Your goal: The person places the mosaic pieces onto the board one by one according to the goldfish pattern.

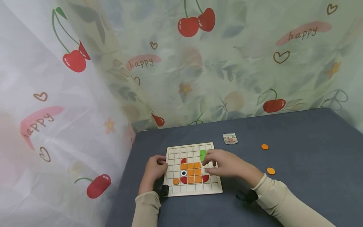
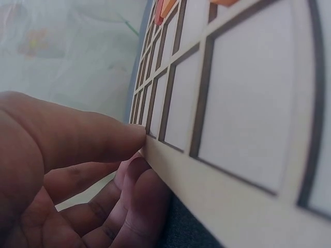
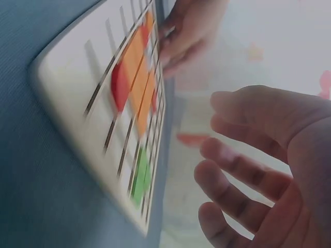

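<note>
A light wooden grid board (image 1: 214, 188) lies on the dark table. Orange squares (image 1: 190, 172) form a block on it, with red curved-edge pieces (image 1: 183, 160) around them. A black-and-white eye piece (image 1: 183, 173) and an orange disc (image 1: 176, 181) sit at the block's left side, and green squares (image 1: 202, 153) at its upper right. My left hand (image 1: 154, 170) grips the board's left edge, thumb on the rim and fingers curled against the side. Over the board's right part hovers my right hand (image 1: 227, 162), its fingers loosely bent and holding nothing in the right wrist view.
Behind the board lies a small patterned card (image 1: 230, 138). Two loose orange discs, one farther back (image 1: 265, 147) and one nearer (image 1: 271, 171), rest on the table to the right. A cherry-printed curtain (image 1: 232, 78) borders the table at the back and left.
</note>
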`<state>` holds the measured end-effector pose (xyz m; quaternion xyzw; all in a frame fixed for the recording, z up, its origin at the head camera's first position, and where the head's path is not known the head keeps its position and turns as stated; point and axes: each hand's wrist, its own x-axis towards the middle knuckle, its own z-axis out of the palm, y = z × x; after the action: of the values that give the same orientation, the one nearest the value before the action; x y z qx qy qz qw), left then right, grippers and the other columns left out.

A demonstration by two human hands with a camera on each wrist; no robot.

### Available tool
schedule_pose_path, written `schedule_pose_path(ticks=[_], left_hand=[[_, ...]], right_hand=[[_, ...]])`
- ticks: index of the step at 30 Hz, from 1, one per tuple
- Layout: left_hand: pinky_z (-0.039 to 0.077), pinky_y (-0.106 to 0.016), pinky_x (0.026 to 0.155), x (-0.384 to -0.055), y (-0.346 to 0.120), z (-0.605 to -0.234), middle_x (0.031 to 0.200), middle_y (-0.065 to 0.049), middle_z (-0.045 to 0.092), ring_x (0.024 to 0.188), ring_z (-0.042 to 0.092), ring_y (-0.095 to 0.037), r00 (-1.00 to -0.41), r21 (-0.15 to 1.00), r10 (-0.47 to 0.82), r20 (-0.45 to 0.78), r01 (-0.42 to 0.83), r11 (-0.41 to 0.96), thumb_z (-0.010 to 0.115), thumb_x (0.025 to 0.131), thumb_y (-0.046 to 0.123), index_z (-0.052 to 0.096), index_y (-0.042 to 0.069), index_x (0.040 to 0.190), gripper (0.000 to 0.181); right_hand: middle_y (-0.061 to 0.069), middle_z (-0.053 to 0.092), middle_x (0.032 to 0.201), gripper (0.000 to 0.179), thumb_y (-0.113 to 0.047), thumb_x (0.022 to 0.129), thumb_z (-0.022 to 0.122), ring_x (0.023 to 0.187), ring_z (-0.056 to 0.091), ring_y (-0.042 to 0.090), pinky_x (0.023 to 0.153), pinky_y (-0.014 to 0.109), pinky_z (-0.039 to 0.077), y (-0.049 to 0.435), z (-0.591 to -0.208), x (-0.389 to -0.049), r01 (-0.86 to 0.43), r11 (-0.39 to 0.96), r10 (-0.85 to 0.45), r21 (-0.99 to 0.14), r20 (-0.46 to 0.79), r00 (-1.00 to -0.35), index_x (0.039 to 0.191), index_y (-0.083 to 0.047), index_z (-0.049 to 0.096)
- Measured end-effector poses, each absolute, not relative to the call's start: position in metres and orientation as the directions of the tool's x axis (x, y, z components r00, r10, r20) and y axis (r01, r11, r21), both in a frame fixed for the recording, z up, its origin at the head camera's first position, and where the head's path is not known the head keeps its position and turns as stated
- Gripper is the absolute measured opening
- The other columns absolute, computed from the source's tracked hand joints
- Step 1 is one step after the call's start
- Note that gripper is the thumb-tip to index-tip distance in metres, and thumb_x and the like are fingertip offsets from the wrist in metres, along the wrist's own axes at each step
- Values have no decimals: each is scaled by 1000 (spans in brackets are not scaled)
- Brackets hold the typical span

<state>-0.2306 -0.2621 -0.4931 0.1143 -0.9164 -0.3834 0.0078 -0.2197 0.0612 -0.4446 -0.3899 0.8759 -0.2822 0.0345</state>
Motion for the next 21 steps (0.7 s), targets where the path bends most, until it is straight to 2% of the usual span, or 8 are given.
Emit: schedule_pose_path(ticks=[8, 14, 21], left_hand=[[57, -40, 82, -230, -262, -493, 103, -11, 72, 95, 66, -24, -974, 707, -217, -66, -199, 678, 72, 92, 8, 75, 2, 122, 30], [56, -39, 81, -229, -263, -495, 103, -11, 71, 94, 65, -24, -975, 707, -211, -65, -194, 680, 72, 92, 8, 75, 2, 122, 30], [57, -38, 79, -230, -264, -493, 103, -11, 71, 93, 65, -24, -975, 711, -212, -69, -198, 675, 72, 92, 8, 74, 1, 122, 31]], right_hand=[[-4, 70, 108, 14, -21, 95, 80, 82, 59, 3, 71, 27, 53, 129, -452, -217, -594, 611, -617, -524, 155, -772, 109, -21, 79], [-6, 69, 105, 17, -23, 94, 82, 82, 56, -2, 69, 26, 51, 179, -461, -211, -532, 654, -540, -537, 160, -826, 110, -19, 78], [-8, 68, 106, 22, -25, 92, 83, 85, 53, 2, 66, 26, 46, 232, -469, -201, -429, 748, -422, -506, 135, -896, 113, -19, 77]])
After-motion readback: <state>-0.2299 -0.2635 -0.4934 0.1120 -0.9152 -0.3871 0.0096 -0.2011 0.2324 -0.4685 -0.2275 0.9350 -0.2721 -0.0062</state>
